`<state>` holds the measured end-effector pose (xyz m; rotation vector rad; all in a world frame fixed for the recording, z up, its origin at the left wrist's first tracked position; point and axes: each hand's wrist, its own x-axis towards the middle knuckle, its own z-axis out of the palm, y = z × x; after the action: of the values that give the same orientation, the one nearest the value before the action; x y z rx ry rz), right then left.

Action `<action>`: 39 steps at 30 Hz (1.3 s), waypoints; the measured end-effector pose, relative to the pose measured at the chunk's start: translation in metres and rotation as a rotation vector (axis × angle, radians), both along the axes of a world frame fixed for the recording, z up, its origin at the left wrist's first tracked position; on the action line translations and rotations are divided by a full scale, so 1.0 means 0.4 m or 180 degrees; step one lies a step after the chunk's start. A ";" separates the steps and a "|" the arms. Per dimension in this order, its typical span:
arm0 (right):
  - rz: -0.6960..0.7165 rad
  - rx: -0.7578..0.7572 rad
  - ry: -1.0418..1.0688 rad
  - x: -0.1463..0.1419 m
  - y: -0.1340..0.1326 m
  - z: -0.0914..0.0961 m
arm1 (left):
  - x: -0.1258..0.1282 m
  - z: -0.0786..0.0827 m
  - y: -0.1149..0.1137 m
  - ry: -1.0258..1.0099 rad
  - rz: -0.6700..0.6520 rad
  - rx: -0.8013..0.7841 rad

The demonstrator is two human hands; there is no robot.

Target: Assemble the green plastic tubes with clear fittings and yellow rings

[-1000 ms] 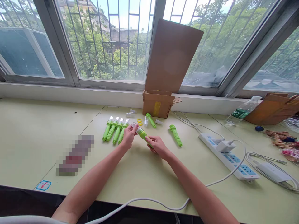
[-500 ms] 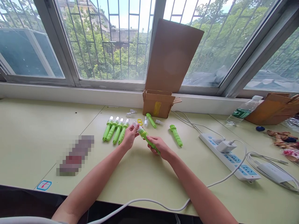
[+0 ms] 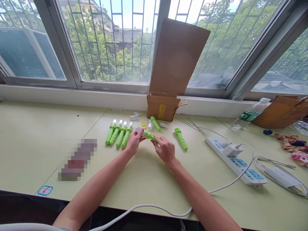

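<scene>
My left hand [image 3: 133, 141] pinches the clear plastic cap [image 3: 143, 132] at one end of a torch-shaped piece. The green handle [image 3: 152, 137] of that piece is in the closed fingers of my right hand [image 3: 166, 149], which cover its lower end. Cap and handle are in line, tilted down to the right above the table. Left of my hands lie several green handles with clear caps [image 3: 117, 133], side by side. Just beyond my hands are two yellow rings [image 3: 143, 125], a small clear cap [image 3: 150, 124] and an uncapped green handle [image 3: 155, 124]. Another uncapped green handle [image 3: 181, 139] lies to the right.
A cardboard box [image 3: 161, 107] stands against the window ledge. Clear plastic parts [image 3: 135, 115] lie left of it. To the right are a power strip [image 3: 237, 162] with cables, a water bottle [image 3: 251, 114] and dolls [image 3: 292, 144]. A white cable [image 3: 154, 206] crosses the table's front edge.
The held piece has turned flatter, its handle end swinging up. My right hand has shifted up and wraps over more of the handle; my left hand stays at the cap.
</scene>
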<state>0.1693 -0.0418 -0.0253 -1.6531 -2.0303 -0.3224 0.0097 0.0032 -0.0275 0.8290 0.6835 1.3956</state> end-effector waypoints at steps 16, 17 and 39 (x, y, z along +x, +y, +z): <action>0.0943 -0.1098 0.1929 -0.014 0.001 0.014 | -0.013 0.014 0.012 0.0075 -0.0051 -0.0016; 0.1061 -0.1211 0.2162 -0.015 0.002 0.016 | -0.014 0.016 0.012 0.0091 -0.0047 0.0000; 0.1100 -0.3080 0.4022 -0.004 -0.005 0.050 | -0.029 0.029 0.014 -0.0028 -0.0550 0.0231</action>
<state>0.1676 -0.0440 -0.0054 -1.2344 -1.3377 1.6122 -0.0019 0.0089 -0.0160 0.9169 0.5436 1.2730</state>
